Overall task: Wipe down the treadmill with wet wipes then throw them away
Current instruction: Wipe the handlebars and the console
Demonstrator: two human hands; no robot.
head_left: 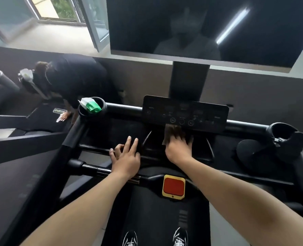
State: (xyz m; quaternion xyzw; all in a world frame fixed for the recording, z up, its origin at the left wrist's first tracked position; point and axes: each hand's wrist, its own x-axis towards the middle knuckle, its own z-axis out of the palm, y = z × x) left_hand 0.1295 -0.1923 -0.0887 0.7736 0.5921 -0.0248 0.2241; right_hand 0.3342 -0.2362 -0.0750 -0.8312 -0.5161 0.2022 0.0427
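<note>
**At the treadmill console: wipe under right hand, below the control panel**

Around: wet wipes pack [91, 107], green and white, sticks out of the left cup holder [103, 106]. Right cup holder [285, 132] sits at the far end of the console. Dark screen [200, 29] on a post above the control panel [185, 112]. Red stop button [173, 186] in a yellow frame lies near the body, between the forearms. To the left, a second person [76, 77] in dark clothes bends over the neighbouring treadmill, one hand on a white wipe [58, 119].

Surface/room: black treadmill [165, 219], belt below with two shoes on it. Pale floor, open glazed door [94, 23] top left.

Hands: left hand [126, 157] is relaxed with fingers spread, resting on the console tray edge and holding nothing. Right hand [178, 148] presses a brownish wet wipe [173, 131] against the console, just under the control panel. Its fingers are motion-blurred, so I can't tell whether they are curled or flat.
</note>
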